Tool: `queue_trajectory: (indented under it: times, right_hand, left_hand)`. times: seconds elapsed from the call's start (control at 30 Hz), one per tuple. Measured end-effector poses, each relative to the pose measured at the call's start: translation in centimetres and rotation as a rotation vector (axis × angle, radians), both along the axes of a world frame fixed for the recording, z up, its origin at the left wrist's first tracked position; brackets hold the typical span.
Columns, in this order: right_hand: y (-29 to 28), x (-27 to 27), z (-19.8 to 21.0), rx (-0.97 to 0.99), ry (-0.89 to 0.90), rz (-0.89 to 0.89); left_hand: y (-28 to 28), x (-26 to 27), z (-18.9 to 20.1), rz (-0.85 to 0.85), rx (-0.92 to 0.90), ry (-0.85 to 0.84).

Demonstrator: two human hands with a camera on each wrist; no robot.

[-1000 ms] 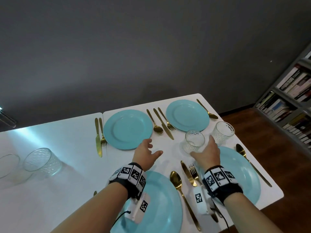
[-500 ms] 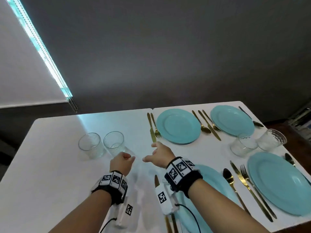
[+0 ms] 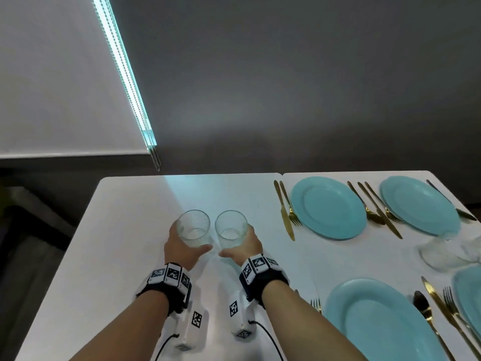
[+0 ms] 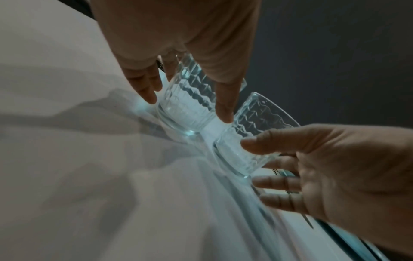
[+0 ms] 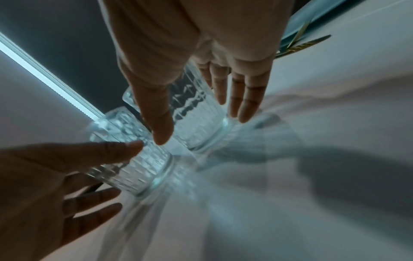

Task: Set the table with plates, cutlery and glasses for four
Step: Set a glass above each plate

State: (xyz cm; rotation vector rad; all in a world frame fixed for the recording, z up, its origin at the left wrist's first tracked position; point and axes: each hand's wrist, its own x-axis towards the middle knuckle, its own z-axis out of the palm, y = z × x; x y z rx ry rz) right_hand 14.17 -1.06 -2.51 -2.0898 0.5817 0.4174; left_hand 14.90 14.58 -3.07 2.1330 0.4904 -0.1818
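Two clear patterned glasses stand side by side on the white table [image 3: 112, 256], left of the place settings. My left hand [image 3: 182, 247] grips the left glass [image 3: 194, 227], thumb [image 4: 224, 109] on its right side and fingers [image 4: 145, 88] on its left. My right hand [image 3: 246, 247] grips the right glass [image 3: 231, 229], with thumb [image 5: 161, 123] and fingers [image 5: 245, 98] on opposite sides. Both glasses rest on the table. To the right lie turquoise plates [image 3: 328, 207] [image 3: 419, 204] [image 3: 382, 321] with gold cutlery [image 3: 285, 209] beside them.
Two more glasses [image 3: 440, 251] show blurred near the right edge, between the plates. A fourth plate [image 3: 471, 295] is cut off at the right. The table's left edge [image 3: 78, 230] drops to a dark floor. A window blind with a bead cord [image 3: 153, 142] hangs behind.
My view has swung left. Both hands left the place settings, travelled left to the two glasses and closed round them, one each.
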Motion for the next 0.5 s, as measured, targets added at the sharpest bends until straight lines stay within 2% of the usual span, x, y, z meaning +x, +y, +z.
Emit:
queue_trajectory:
  times: [0.23, 0.5]
  right_hand:
    - [0.6, 0.9, -2.2, 0.001, -0.127, -0.062]
    - [0.2, -0.3, -0.6, -0.033, -0.108, -0.051]
  left_hand:
    - [0.3, 1.1, -0.5, -0.041, 0.009, -0.074]
    - [0.0, 0.1, 0.2, -0.107, 0.06, -0.03]
